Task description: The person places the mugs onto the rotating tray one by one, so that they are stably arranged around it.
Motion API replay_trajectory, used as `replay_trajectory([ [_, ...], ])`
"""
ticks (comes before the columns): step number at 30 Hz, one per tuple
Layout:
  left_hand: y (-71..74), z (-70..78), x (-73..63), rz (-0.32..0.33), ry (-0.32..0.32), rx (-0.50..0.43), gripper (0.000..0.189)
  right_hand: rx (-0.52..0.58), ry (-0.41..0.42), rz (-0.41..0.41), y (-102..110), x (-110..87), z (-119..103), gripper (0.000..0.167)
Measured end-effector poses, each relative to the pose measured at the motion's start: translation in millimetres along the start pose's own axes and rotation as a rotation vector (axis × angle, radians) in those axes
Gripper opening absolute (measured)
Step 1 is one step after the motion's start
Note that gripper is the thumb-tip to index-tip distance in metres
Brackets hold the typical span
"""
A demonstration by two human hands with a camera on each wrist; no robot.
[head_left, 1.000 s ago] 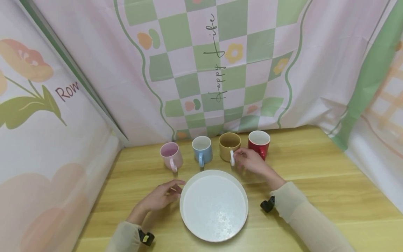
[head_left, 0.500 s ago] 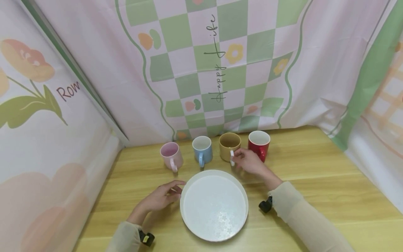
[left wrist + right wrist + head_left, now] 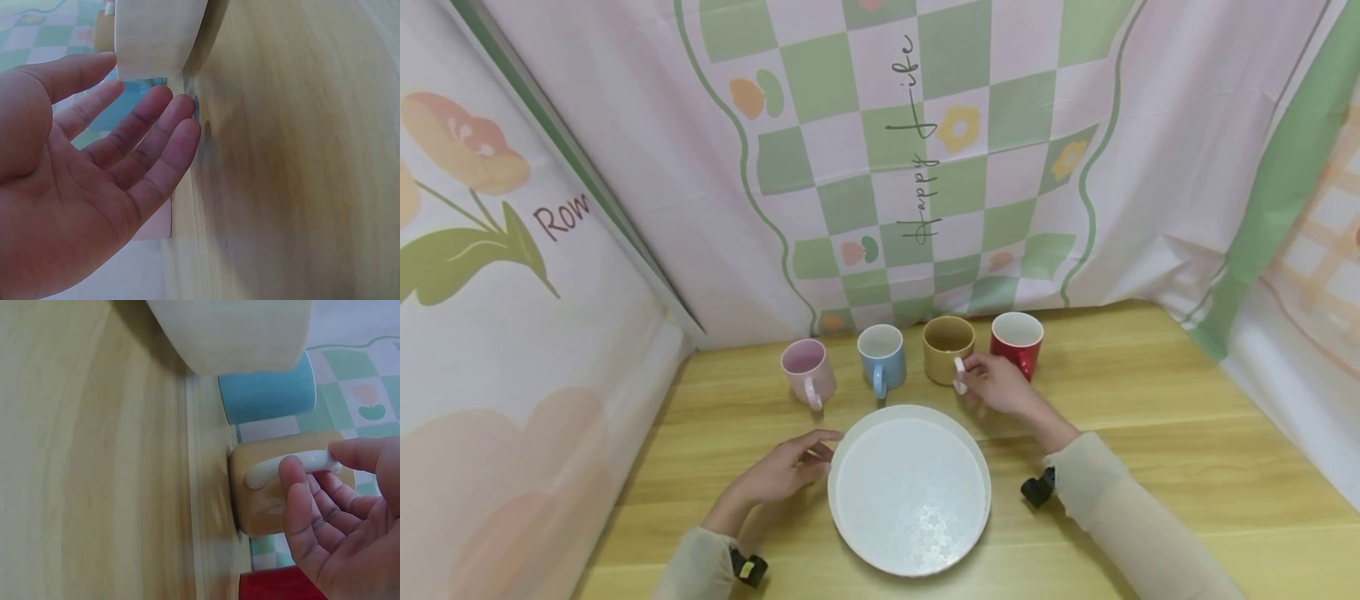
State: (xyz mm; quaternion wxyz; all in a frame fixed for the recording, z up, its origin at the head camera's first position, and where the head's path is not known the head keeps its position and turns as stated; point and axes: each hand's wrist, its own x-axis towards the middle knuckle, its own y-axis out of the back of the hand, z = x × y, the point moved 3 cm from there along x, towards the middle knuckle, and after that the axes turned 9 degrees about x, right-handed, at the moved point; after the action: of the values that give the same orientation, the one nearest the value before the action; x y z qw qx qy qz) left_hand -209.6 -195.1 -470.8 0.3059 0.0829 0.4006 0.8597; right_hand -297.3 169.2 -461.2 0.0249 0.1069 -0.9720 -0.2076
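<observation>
Printed curtain (image 3: pixel 880 158): hangs in front of you, green and white checks down its middle, "Happy Life" running sideways over them.
Wooden tabletop (image 3: pixel 1157 400): spreads under both your arms and meets the curtain's lower edge.
Round white tray (image 3: pixel 910 492): lies flat between your arms, nearer to you than the row of mugs; a patch of light shines on its floor.
Left hand (image 3: pixel 782 468): your fingers are apart and loosely bent, at the tray's left rim; you hold nothing there, and I cannot tell whether the tips touch it.
Right hand (image 3: pixel 997 385): your thumb and fingers pinch the ochre mug's white handle (image 3: pixel 959 377).
Ochre mug (image 3: pixel 943 362): stands upright on the tabletop, behind the tray, between the blue and red ones.
Red mug (image 3: pixel 1017 342): at the row's right end, partly hidden by your right hand.
Blue mug (image 3: pixel 884 363): left of the ochre one, handle towards you.
Pink mug (image 3: pixel 808 375): at the row's left end, handle also towards you.
Black wrist cameras (image 3: pixel 1038 488): one at each of your cuffs.
</observation>
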Motion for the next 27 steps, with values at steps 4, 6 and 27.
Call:
replay_trajectory([
  [4, -1.5, -1.6, 0.0, -0.016, 0.010, -0.024, 0.048, 0.031, -0.015, 0.008, 4.4, -0.8, 1.3, 0.024],
  [6, -2.3, -2.3, 0.1, -0.022, 0.007, -0.031, 0.048, 0.043, -0.026, 0.007, 5.7, -0.6, 2.5, 0.025],
  [27, -3.9, -0.6, 0.0, -0.034, 0.002, -0.045, 0.050, 0.185, -0.117, -0.012, 2.6, 1.0, 4.8, 0.029],
])
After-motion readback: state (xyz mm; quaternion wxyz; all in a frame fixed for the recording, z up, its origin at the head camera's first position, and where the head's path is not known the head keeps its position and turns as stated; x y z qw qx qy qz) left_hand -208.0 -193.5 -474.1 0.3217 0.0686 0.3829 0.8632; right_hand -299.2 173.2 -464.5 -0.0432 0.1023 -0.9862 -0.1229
